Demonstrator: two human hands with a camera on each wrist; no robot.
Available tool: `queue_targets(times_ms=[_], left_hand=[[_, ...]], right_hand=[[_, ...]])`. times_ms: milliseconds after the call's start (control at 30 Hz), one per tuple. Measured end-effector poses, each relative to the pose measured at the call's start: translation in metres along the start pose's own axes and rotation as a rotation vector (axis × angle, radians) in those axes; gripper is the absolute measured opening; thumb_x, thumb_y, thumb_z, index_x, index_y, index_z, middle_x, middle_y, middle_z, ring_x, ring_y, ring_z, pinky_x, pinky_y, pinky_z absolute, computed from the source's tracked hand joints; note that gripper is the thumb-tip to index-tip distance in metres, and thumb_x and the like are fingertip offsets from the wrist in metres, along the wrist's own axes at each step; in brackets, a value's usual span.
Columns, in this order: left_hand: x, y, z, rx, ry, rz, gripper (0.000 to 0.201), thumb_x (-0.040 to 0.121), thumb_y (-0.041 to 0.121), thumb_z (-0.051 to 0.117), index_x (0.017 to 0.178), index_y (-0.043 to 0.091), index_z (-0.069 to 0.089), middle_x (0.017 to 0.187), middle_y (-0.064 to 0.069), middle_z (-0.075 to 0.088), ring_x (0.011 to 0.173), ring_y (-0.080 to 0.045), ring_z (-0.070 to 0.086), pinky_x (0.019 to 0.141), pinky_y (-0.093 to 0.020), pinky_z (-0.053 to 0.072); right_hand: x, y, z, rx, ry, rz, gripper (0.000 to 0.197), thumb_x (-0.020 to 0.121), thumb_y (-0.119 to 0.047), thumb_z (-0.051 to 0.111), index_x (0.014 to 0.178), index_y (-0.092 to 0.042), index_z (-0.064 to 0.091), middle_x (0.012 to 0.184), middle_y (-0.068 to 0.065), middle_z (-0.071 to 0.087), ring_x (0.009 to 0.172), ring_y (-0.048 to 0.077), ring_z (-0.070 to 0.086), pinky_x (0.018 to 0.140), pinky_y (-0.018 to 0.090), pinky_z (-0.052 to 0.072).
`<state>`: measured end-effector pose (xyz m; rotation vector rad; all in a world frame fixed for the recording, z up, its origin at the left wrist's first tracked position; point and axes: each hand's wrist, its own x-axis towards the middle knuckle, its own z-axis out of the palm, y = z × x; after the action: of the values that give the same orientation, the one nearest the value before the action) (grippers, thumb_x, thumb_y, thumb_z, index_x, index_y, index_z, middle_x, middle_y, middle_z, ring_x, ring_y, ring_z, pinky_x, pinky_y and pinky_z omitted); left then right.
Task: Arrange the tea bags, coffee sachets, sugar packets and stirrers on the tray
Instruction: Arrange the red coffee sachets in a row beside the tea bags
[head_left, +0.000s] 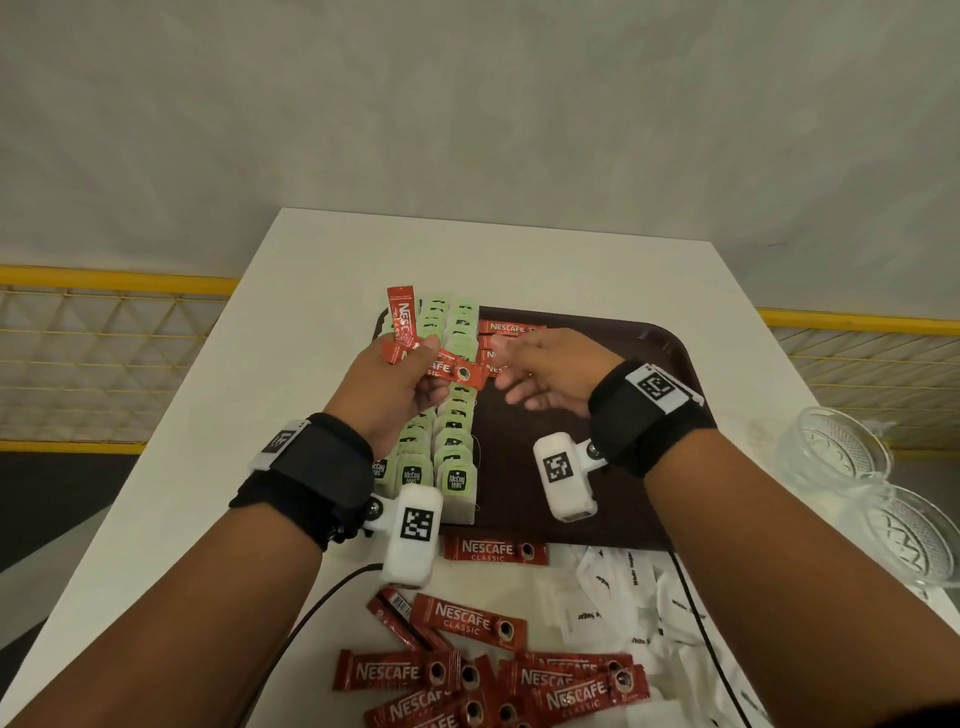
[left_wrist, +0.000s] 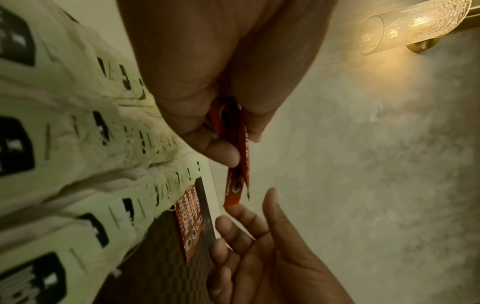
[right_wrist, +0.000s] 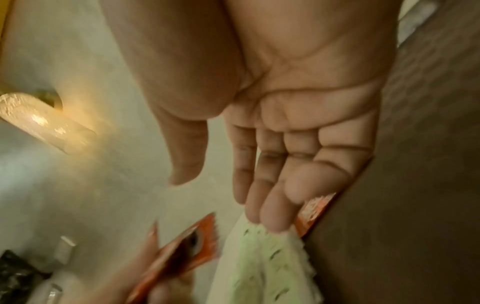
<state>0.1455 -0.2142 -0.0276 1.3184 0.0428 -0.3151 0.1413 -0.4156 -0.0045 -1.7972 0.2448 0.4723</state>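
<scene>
White tabletop (head_left: 311, 291) carries the tray (head_left: 670, 343) at frame centre, where the left hand (head_left: 395, 384) pinches coffee sachets (head_left: 402, 325) and the empty right hand (head_left: 550, 374), fingers loose, probably takes one next for the row.

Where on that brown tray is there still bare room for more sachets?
The tray is bare on its right half, from the tea bags across to the right rim, below the few laid coffee sachets. Its left side is packed with tea-bag rows. The table beyond the tray is bare too; the near edge is crowded with loose sachets.
</scene>
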Motion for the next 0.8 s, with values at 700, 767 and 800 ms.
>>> queue_targets(times_ms=[700,767,800], left_hand=[[0.005,-0.005,-0.015,0.098,0.098,-0.018,0.007,0.099,0.03,0.058,0.099,0.024,0.061,0.084,0.005,0.069,0.066,-0.007,0.06,0.049,-0.019,0.044],[0.004,-0.005,-0.016,0.101,0.097,-0.021,0.008,0.099,0.031,0.057,0.1,0.024,0.06,0.082,0.006,0.067,0.065,-0.007,0.058,0.049,-0.019,0.044],[0.004,-0.004,-0.015,0.103,0.096,-0.023,0.008,0.099,0.031,0.057,0.1,0.023,0.06,0.082,0.006,0.066,0.066,-0.007,0.058,0.049,-0.019,0.044]], right_hand=[[0.004,0.043,-0.037,0.282,0.227,0.153,0.005,0.094,-0.006,0.059,0.096,-0.005,0.062,0.078,0.011,0.066,0.057,0.012,0.063,0.049,0.02,0.05],[0.007,0.046,-0.037,0.203,0.255,0.243,0.013,0.094,-0.009,0.06,0.105,-0.002,0.063,0.08,0.011,0.067,0.057,0.011,0.062,0.048,0.019,0.049],[0.009,0.045,-0.036,0.141,0.274,0.287,0.018,0.094,-0.011,0.061,0.109,-0.002,0.063,0.081,0.01,0.067,0.058,0.012,0.061,0.048,0.019,0.048]])
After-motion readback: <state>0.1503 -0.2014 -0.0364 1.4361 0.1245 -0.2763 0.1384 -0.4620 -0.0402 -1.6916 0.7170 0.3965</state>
